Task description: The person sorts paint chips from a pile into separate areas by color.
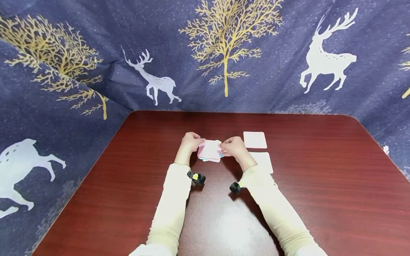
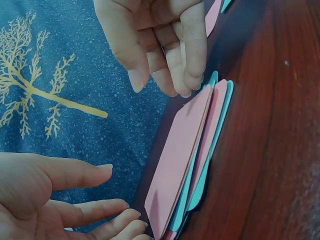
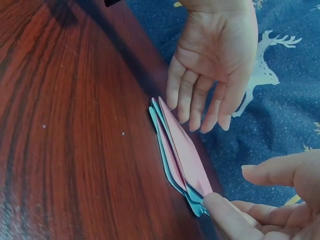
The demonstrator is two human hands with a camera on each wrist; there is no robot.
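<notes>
While the left hand point(image 1: 191, 142) sits at the left edge of an uneven stack of pink and teal cards point(image 1: 209, 148) on the counter point(image 1: 320, 167), its grip is apart, thumb clear of the fingers. The right hand point(image 1: 234, 145) touches the stack's right end, its grip likewise apart. Farther right lie a far pale card point(image 1: 255, 139) and a near pale card point(image 1: 264, 163), the latter partly hidden by the right sleeve point(image 1: 266, 188).
</notes>
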